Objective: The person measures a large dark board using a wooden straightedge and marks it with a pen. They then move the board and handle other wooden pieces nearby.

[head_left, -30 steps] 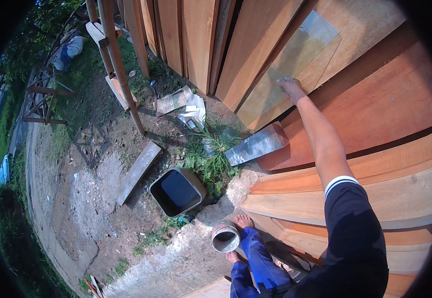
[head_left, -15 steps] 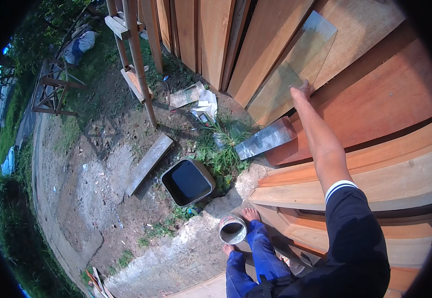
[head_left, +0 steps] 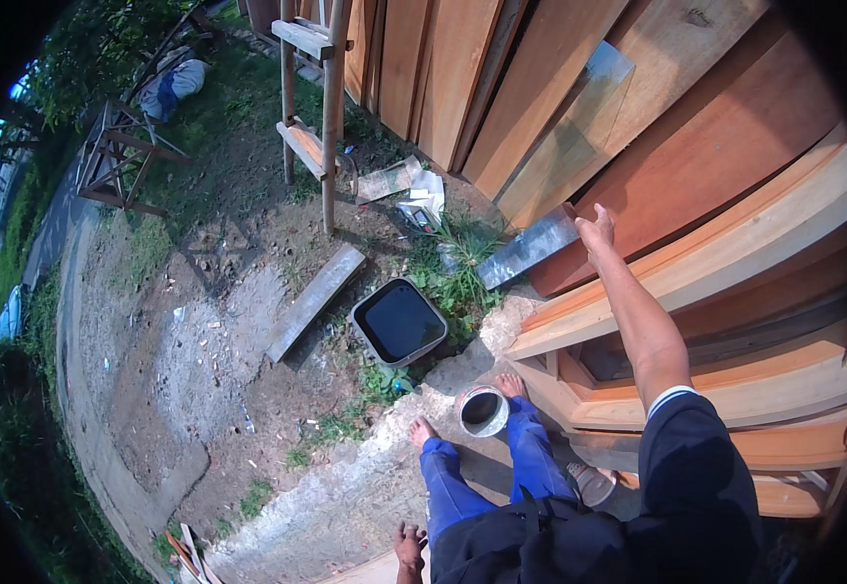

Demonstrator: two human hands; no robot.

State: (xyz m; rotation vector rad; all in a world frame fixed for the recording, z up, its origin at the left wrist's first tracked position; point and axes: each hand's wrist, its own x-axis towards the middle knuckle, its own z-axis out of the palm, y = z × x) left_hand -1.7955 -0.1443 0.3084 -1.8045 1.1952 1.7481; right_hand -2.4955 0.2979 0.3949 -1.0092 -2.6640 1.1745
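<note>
My right hand (head_left: 595, 232) reaches out in front of a leaning reddish board (head_left: 705, 146), its fingers apart with nothing seen in them. Close beside it is the upper end of a grey, streaked plank (head_left: 528, 251). A clear glass pane (head_left: 598, 92) leans against the boards beyond this hand, apart from it. Low in the view, my left hand (head_left: 409, 545) hangs by my left leg, its fingers loosely spread and holding nothing I can see. A bucket (head_left: 483, 411) with dark contents stands between my feet.
A square tub (head_left: 399, 321) of dark liquid sits on the ground ahead, beside a grey plank (head_left: 316, 302). Stacked wooden frames (head_left: 676, 311) rise at my right. A wooden ladder-like stand (head_left: 331, 127) and a wooden trestle (head_left: 122, 161) are farther off.
My right hand has come away from the glass pane and drawn back toward me. My left hand has come into view at the bottom. The head view has shifted, and my left foot has stepped outward.
</note>
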